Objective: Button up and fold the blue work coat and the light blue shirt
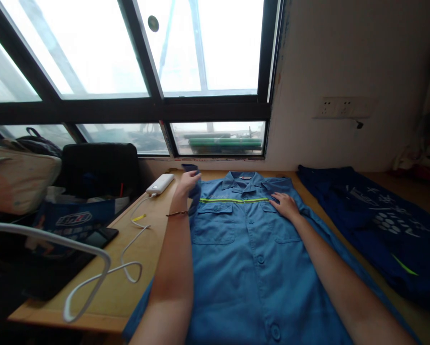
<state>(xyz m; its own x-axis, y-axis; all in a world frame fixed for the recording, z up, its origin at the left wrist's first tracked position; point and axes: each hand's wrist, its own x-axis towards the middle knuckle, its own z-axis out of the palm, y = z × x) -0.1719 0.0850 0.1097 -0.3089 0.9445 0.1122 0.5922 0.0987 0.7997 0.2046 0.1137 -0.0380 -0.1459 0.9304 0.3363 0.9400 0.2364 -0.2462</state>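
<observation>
A blue button-up work shirt (215, 268) with a yellow-green stripe lies front up on the wooden table (153, 249), its collar toward the window. My left hand (189, 181) is closed on a part of the shirt at its left shoulder side and lifts that cloth above the table. On the chest, near the right end of the stripe, my right hand (285, 205) lies flat with its fingers spread. The lower end of the shirt runs out of view.
Left of the shirt lie a white power bank (160, 184) and its white cable (141, 235). A dark blue printed garment (362, 211) lies on the right. A black chair (100, 167) and bags stand at the left, beside the window. Wall sockets (339, 107) are at the right.
</observation>
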